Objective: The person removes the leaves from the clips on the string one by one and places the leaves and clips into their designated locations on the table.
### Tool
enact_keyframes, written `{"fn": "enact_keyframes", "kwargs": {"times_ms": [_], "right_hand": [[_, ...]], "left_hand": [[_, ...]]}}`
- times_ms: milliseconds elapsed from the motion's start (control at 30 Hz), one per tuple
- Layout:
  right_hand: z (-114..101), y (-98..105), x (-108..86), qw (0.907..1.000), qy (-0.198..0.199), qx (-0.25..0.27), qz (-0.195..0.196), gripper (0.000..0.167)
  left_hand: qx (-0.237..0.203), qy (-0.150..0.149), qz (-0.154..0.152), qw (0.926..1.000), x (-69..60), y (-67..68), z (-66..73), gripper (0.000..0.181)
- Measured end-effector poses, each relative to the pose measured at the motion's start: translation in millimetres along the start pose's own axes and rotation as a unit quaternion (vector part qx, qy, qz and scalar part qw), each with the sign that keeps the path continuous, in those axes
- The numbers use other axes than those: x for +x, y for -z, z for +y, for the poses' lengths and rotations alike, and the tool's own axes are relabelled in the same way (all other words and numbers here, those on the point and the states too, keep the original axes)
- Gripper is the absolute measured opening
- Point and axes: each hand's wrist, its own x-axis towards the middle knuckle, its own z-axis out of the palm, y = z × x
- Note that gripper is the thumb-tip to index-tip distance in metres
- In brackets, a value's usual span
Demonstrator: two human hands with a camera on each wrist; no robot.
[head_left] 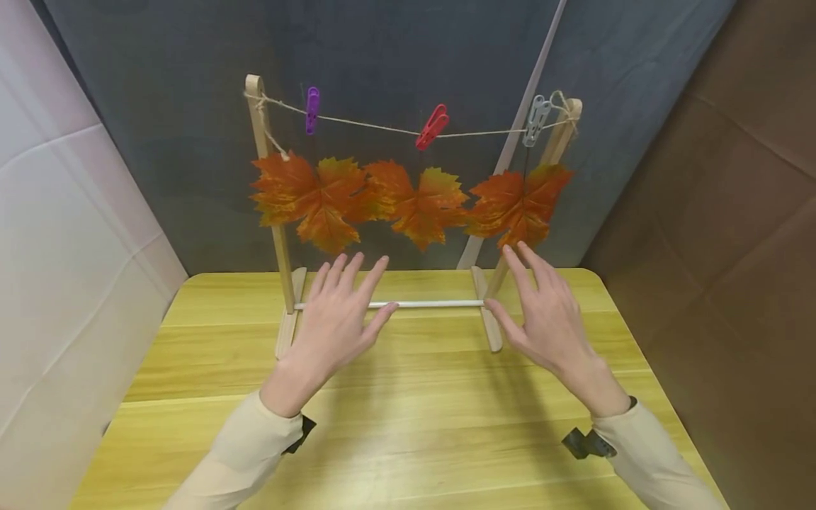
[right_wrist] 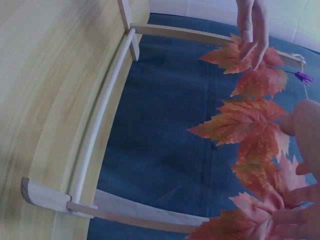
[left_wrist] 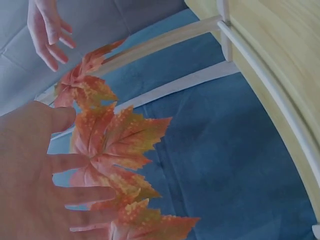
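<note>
Three orange maple leaves hang in a row from a string (head_left: 363, 125) tied between two wooden posts: a left leaf (head_left: 319, 198), a middle leaf (head_left: 421, 202) and a right leaf (head_left: 523, 205). A purple clothespin (head_left: 312, 110), a red clothespin (head_left: 433, 127) and a grey clothespin (head_left: 537, 120) sit on the string above them. My left hand (head_left: 338, 312) is held below the left leaf, fingers spread and nothing in it. Near the lower edge of the right leaf is my right hand (head_left: 542, 312), its fingers extended; whether the fingertips touch the leaf I cannot tell.
A white rod (head_left: 440, 304) joins the two wooden feet of the stand on the yellow wooden table (head_left: 408, 425). Dark cloth (head_left: 382, 42) hangs behind, with a pale wall at left and a brown one (head_left: 733, 212) at right.
</note>
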Motion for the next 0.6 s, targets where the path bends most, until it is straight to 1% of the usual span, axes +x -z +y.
{"fn": "enact_keyframes", "kwargs": {"times_ms": [100,267,400,600], "right_hand": [[1,3,2.6,1.0000,-0.005,-0.001,0.007,0.075],[2,7,5.8,0.9996,-0.008,-0.003,0.028,0.075],[4,8,8.0,0.9990,-0.012,0.002,0.043,0.075],[10,7,11.6,0.9975,-0.006,0.024,0.067,0.071]], "left_hand": [[0.003,-0.004,-0.002,1.0000,3.2,0.5,3.7,0.067],[0.010,-0.020,0.015,0.9996,10.9,2.2,9.6,0.067],[0.016,-0.031,0.020,0.9992,19.3,3.8,15.5,0.068],[0.018,-0.048,0.024,0.9984,28.3,4.4,26.6,0.071]]}}
